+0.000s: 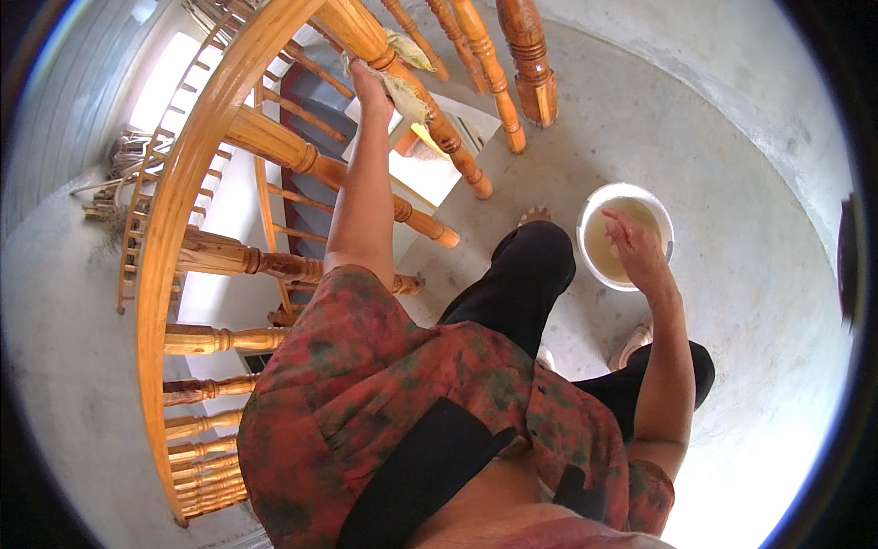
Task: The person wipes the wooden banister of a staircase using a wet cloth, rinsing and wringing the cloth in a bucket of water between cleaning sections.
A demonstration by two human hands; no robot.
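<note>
My left hand (370,89) grips a pale yellowish cloth (405,96), which is wrapped around the upper part of a turned wooden baluster (449,137). Part of the cloth shows on the baluster's far side. Over a round white bucket (583,237) hangs my right hand (625,240), with some fingers extended and others curled; no object shows in it. Cloudy, yellowish water (617,267) stands in the bucket, which rests on the floor to the right of my knee. A glossy wooden handrail (185,178) curves across the left, above the row of balusters.
The grey concrete floor (549,178) borders a pale wall (754,89) on the right. A thick wooden post (531,62) rises near the top. Beyond the balusters, a stairwell drops down, with dark steps (315,103) and another railing. Sticks (134,158) are piled at far left.
</note>
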